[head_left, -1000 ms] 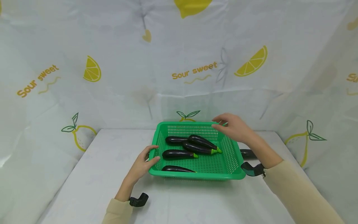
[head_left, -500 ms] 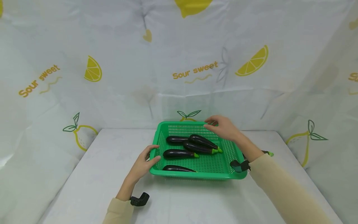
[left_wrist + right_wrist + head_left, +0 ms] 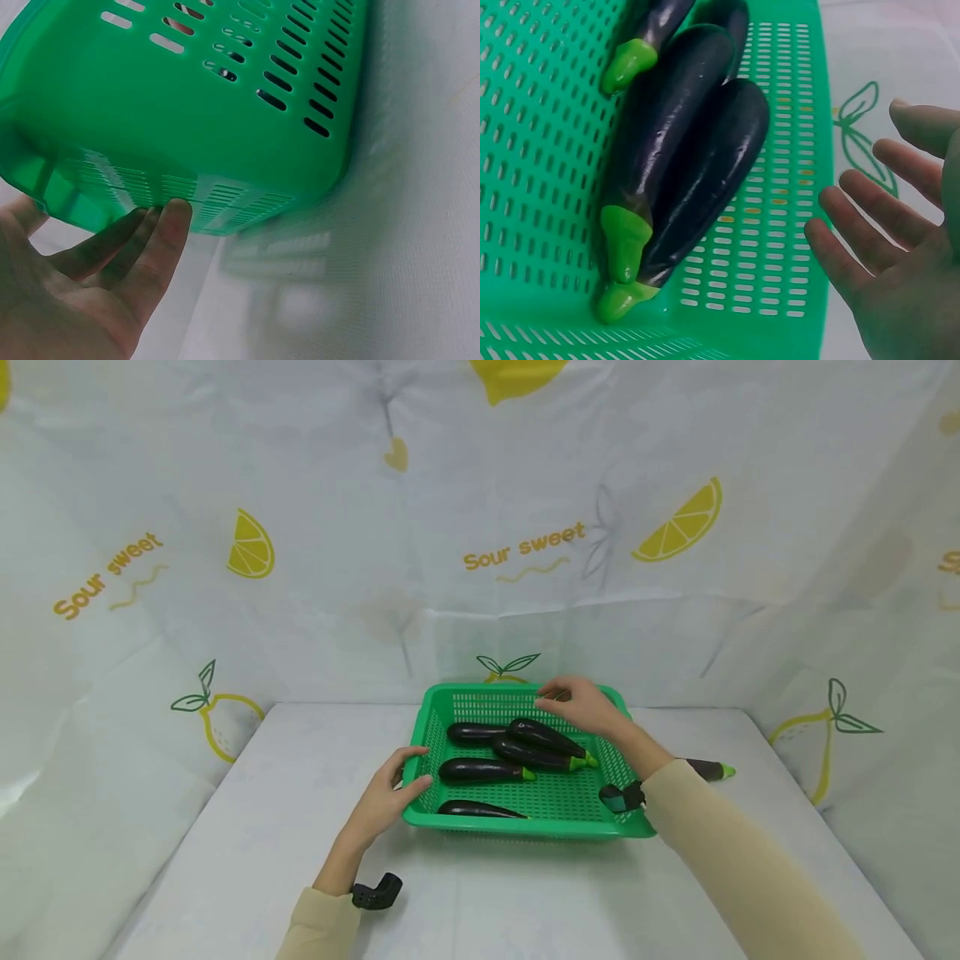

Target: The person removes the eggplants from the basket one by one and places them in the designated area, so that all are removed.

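A green plastic basket (image 3: 525, 830) holds several dark purple eggplants (image 3: 483, 771) with green stem ends. My left hand (image 3: 378, 802) holds the basket's left rim; in the left wrist view its fingertips (image 3: 174, 217) touch the perforated outer wall, with the thumb partly hidden near the rim. Over the back right part of the basket, my right hand (image 3: 588, 706) hovers with nothing in it. In the right wrist view its fingers (image 3: 870, 214) are spread and loosely bent beside the rim, apart from the eggplants.
Another eggplant (image 3: 708, 769) lies on the white-covered table (image 3: 510, 902) to the right of the basket, partly behind the right forearm. A white curtain with lemon prints (image 3: 337, 568) hangs behind. Black wrist cameras (image 3: 377, 892) sit on both wrists.
My right hand has moved left and slightly down over the basket, uncovering the stem end of the eggplant on the table. The left hand and the basket stay in place.
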